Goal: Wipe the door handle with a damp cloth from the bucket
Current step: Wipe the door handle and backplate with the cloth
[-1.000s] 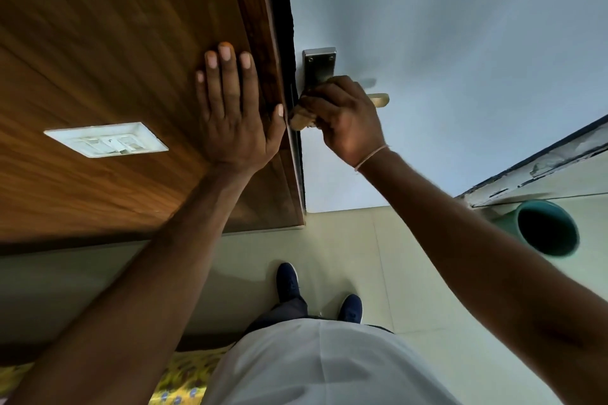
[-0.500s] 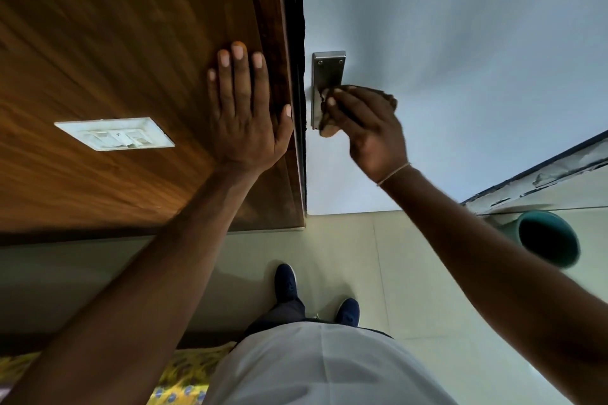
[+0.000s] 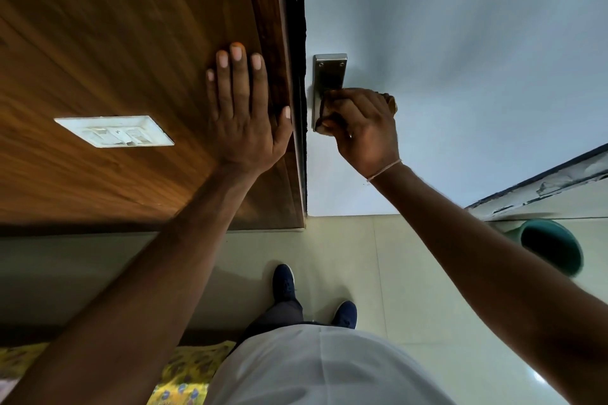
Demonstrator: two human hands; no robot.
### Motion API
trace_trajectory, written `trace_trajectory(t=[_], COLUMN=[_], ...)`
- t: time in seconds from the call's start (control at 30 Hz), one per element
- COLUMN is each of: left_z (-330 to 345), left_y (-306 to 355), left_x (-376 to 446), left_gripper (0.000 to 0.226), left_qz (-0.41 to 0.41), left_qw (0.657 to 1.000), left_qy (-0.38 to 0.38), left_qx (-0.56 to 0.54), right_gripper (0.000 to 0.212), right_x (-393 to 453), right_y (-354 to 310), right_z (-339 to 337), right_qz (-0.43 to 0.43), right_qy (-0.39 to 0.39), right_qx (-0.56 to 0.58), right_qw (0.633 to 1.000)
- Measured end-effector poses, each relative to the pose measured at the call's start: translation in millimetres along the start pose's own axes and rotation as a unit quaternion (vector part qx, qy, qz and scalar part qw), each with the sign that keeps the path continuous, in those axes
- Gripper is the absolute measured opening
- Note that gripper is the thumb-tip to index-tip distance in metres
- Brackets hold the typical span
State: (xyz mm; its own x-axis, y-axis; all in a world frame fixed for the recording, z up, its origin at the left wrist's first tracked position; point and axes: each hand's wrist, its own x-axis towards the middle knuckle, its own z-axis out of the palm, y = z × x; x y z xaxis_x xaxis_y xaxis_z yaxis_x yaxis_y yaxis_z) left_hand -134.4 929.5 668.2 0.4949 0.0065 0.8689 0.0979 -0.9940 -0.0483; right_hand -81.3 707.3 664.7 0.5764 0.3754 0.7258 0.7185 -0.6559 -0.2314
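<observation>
A steel door handle plate point(image 3: 329, 76) is fixed to the pale grey door point(image 3: 460, 43). My right hand point(image 3: 365, 128) is closed around the handle lever with a brownish cloth point(image 3: 391, 102) bunched inside it; only a bit of cloth shows past my fingers, and the lever itself is hidden. My left hand point(image 3: 243, 108) lies flat, fingers spread, on the brown wooden panel point(image 3: 131, 43) just left of the door edge. A teal bucket point(image 3: 549, 246) stands on the floor at the right.
A white switch plate point(image 3: 115, 131) is set in the wooden panel. My dark shoes point(image 3: 284, 283) stand on a pale tiled floor point(image 3: 378, 273). A yellow patterned fabric point(image 3: 184, 371) lies at the bottom left. A worn door frame edge point(image 3: 543, 187) runs behind the bucket.
My right hand with the cloth has slid along the handle toward the plate, covering the lever that showed one second ago. My left hand has stayed flat on the wooden panel.
</observation>
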Motion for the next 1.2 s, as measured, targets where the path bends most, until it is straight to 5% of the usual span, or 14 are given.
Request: trace_trajectory(t=[0.23, 0.4, 0.63, 0.9, 1.2], left_z=[2.2, 0.8, 1.0, -0.6, -0.1], left_y=[1.5, 2.3, 4.8, 4.5, 4.5], left_x=[0.3, 0.5, 2.7, 1.3, 1.5], left_gripper=[0.08, 0.081, 0.081, 0.08, 0.08], left_qz=[-0.003, -0.002, -0.006, -0.004, -0.006], left_qw=[1.0, 1.0, 1.0, 1.0, 1.0], left_qy=[0.006, 0.003, 0.008, -0.001, 0.001], left_qx=[0.005, 0.009, 0.012, 0.011, 0.007], right_gripper=[0.023, 0.023, 0.014, 0.055, 0.029], right_x=[2.0, -12.4, 9.3, 0.5, 14.7], right_y=[8.7, 43.3, 5.5, 24.9, 19.5], right_z=[11.1, -13.4, 12.4, -6.8, -3.0], right_qz=[-0.065, -0.02, -0.033, -0.085, -0.057], right_qy=[-0.001, 0.017, -0.012, -0.032, -0.08], right_qx=[-0.032, -0.023, 0.005, -0.104, -0.186], right_qw=[0.997, 0.999, 0.999, 0.99, 0.978])
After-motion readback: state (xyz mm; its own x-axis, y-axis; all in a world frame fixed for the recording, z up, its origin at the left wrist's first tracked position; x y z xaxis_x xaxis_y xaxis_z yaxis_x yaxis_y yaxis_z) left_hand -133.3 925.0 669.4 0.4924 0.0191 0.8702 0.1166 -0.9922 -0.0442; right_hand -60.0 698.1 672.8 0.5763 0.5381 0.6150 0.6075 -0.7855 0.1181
